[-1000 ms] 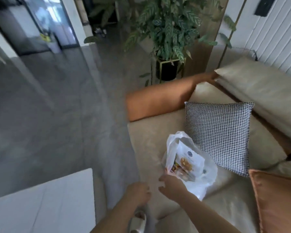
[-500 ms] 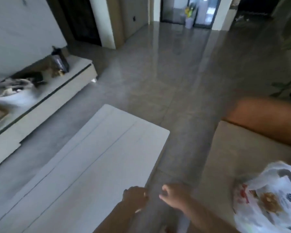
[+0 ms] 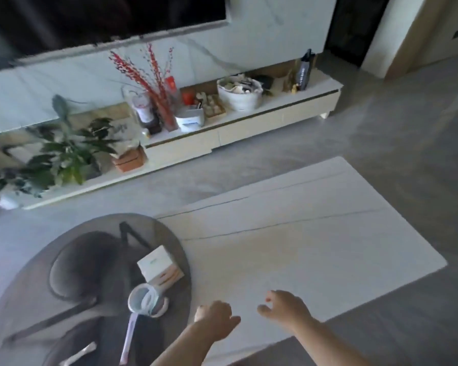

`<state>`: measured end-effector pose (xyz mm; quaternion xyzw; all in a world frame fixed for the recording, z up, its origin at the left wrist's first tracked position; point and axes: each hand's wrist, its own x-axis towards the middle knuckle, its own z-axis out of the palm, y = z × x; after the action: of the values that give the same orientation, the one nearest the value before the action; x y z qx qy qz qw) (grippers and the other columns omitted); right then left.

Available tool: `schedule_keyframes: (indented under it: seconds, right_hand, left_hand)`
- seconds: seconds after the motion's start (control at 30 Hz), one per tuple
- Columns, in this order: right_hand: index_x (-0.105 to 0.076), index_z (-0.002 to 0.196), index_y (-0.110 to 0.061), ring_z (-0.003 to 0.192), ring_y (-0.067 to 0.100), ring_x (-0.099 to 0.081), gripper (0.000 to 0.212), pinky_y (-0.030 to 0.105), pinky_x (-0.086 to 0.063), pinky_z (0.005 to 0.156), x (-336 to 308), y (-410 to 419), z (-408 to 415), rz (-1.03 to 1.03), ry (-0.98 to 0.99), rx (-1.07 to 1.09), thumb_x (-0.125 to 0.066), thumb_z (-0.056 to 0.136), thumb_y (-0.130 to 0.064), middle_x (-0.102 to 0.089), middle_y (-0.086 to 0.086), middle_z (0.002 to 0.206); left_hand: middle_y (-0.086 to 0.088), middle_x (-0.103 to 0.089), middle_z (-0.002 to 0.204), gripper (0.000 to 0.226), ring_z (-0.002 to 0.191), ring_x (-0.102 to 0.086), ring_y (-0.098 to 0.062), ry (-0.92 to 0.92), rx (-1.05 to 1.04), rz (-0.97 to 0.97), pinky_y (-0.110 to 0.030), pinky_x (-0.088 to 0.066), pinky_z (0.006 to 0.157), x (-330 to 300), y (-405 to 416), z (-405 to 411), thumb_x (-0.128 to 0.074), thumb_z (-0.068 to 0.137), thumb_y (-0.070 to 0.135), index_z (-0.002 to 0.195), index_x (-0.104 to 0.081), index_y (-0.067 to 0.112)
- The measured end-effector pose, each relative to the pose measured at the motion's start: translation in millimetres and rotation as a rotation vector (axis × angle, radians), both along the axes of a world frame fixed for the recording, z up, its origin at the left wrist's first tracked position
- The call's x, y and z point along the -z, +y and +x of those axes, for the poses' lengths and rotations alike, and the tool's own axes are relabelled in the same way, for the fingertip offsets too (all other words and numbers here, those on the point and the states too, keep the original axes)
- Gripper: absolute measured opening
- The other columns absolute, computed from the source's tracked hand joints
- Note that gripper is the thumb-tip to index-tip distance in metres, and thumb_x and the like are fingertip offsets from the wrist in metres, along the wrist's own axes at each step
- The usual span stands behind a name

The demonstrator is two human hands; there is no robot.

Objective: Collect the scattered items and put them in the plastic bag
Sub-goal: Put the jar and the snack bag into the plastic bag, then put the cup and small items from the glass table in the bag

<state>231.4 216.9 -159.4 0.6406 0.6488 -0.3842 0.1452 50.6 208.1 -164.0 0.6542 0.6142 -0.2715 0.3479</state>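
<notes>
On the round grey glass table [image 3: 37,273] lie a white carton [image 3: 159,266], a pale tape roll [image 3: 147,303], a lilac stick-shaped item [image 3: 128,339] and a pale strip [image 3: 78,353]. My left hand [image 3: 216,318] hovers just right of the tape roll, over the edge of the white rectangular table [image 3: 315,247], fingers loosely curled and holding nothing. My right hand [image 3: 286,309] hangs over the same white table, fingers apart and empty. The plastic bag is out of view.
A low white TV cabinet [image 3: 249,128] runs along the far wall with a white basket [image 3: 239,95], a vase of red branches [image 3: 159,83], boxes and potted plants [image 3: 64,154]. Grey floor lies between cabinet and tables. A TV hangs above.
My view has swung left from the sofa and bag to the tables and TV cabinet. Both hands left the bag and now hover empty over the white table.
</notes>
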Motion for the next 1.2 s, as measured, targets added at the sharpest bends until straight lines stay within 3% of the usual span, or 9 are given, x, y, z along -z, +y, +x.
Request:
schedule_keyframes:
  seconds: [0.23,0.5,0.63,0.8,0.97,1.1,1.2]
  right_hand:
    - [-0.058,0.116,-0.017,0.114,0.026,-0.057,0.046,0.031,-0.045,0.092,-10,5,-127,0.04,0.023,-0.22,-0.045,0.09,-0.053,-0.062,0.006,0.123]
    - [-0.055,0.127,-0.023,0.122,0.022,-0.053,0.049,0.029,-0.042,0.096,-4,31,-192,0.084,0.062,-0.492,-0.047,0.089,-0.053,-0.057,0.0,0.133]
    - [-0.053,0.129,-0.022,0.122,0.022,-0.052,0.051,0.028,-0.042,0.095,9,62,-222,0.136,0.08,-0.579,-0.049,0.088,-0.053,-0.057,0.001,0.131]
    - [-0.049,0.132,-0.021,0.125,0.024,-0.046,0.054,0.032,-0.041,0.098,27,91,-254,0.181,0.066,-0.623,-0.052,0.087,-0.051,-0.051,0.002,0.135]
    - [-0.039,0.137,-0.022,0.131,0.024,-0.035,0.061,0.034,-0.039,0.101,46,120,-281,0.243,0.046,-0.664,-0.056,0.085,-0.048,-0.037,-0.001,0.145]
    - [-0.023,0.146,-0.024,0.141,0.026,-0.021,0.078,0.037,-0.035,0.107,73,140,-307,0.27,0.004,-0.739,-0.061,0.082,-0.047,-0.02,0.002,0.154]
    - [-0.009,0.15,-0.027,0.148,0.027,-0.003,0.091,0.043,-0.025,0.115,102,149,-325,0.271,-0.041,-0.805,-0.065,0.081,-0.046,-0.001,0.003,0.16]
  left_hand:
    - [-0.002,-0.057,0.132,0.053,0.123,-0.053,-0.024,0.025,-0.373,0.0,-0.034,-0.042,0.101,-1,-33,-116,-0.04,0.09,0.056,0.126,-0.057,0.023]
    - [-0.002,-0.064,0.122,0.048,0.116,-0.058,-0.026,-0.005,-0.678,0.091,-0.036,-0.044,0.09,-3,-46,-150,-0.035,0.09,0.053,0.119,-0.061,0.024]
    - [0.0,-0.062,0.123,0.043,0.117,-0.056,-0.023,0.022,-0.81,0.205,-0.034,-0.045,0.091,-1,-32,-168,-0.042,0.089,0.05,0.118,-0.062,0.025]
    - [-0.002,-0.053,0.13,0.05,0.123,-0.045,-0.025,0.027,-0.883,0.311,-0.035,-0.039,0.098,14,-11,-197,-0.046,0.09,0.049,0.136,-0.047,0.029]
    - [0.002,-0.042,0.133,0.051,0.128,-0.037,-0.022,0.014,-0.904,0.315,-0.038,-0.042,0.099,43,10,-222,-0.051,0.088,0.047,0.136,-0.043,0.031]
    - [-0.003,-0.011,0.158,0.07,0.146,-0.012,-0.024,0.006,-0.84,0.268,-0.041,-0.034,0.11,70,28,-238,-0.054,0.09,0.043,0.149,-0.021,0.028]
    - [-0.003,0.004,0.161,0.081,0.149,0.002,-0.026,0.006,-0.811,0.22,-0.047,-0.027,0.115,97,39,-247,-0.057,0.088,0.046,0.152,-0.011,0.029]
